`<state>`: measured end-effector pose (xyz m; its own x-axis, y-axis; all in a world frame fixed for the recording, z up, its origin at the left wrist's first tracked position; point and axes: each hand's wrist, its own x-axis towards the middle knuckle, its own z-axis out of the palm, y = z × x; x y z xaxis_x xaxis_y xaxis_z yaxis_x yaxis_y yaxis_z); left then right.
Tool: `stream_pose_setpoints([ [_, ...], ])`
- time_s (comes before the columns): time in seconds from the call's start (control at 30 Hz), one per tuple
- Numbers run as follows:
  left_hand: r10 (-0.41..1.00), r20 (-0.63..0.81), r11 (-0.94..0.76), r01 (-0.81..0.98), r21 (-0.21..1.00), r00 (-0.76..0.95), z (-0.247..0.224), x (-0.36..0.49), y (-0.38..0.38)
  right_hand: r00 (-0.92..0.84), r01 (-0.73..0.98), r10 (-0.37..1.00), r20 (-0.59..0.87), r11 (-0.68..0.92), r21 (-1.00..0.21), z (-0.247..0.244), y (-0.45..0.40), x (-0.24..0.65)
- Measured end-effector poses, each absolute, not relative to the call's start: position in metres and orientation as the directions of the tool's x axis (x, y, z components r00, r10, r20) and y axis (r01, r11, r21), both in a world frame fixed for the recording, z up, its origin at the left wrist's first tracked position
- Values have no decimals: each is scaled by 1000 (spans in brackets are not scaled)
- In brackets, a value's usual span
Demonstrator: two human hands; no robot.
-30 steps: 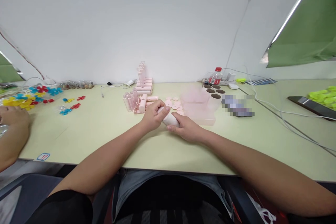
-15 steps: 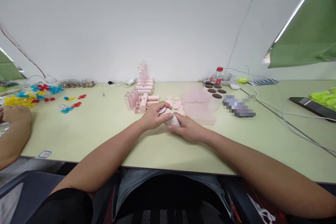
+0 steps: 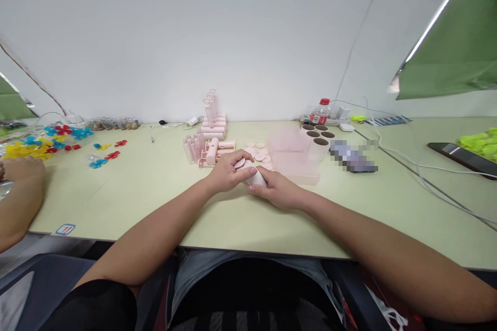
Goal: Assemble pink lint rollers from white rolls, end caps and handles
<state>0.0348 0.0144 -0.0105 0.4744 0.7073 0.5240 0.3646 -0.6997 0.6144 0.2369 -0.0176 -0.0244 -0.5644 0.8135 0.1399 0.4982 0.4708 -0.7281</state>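
Head view: over the table (image 3: pixel 217 225), the tube (image 3: pixel 258 178) is clasped by curled fingers of left hand (image 3: pixel 228 171) and right hand (image 3: pixel 278 189), long axis slanted from disc (image 3: pixel 239 163), far left, to near right.

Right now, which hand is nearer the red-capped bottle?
Right. The right hand is in front of the bottle, somewhat to its left; the left hand is also in front, but farther left.

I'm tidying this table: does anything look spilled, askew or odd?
Nothing looks spilled. Beyond the left hand, one pink cylinder points a different way from the pink row behind it, so it looks askew. A pixelated patch obscures a purplish item right of the upright tubes; I can't tell what it is.
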Motion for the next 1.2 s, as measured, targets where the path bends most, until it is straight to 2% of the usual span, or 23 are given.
stream_pose_setpoints([
  [1.2,721,511,-686,375,624,469,-8,36,12,-565,505,815,127,464,-728,-23,-18,236],
])
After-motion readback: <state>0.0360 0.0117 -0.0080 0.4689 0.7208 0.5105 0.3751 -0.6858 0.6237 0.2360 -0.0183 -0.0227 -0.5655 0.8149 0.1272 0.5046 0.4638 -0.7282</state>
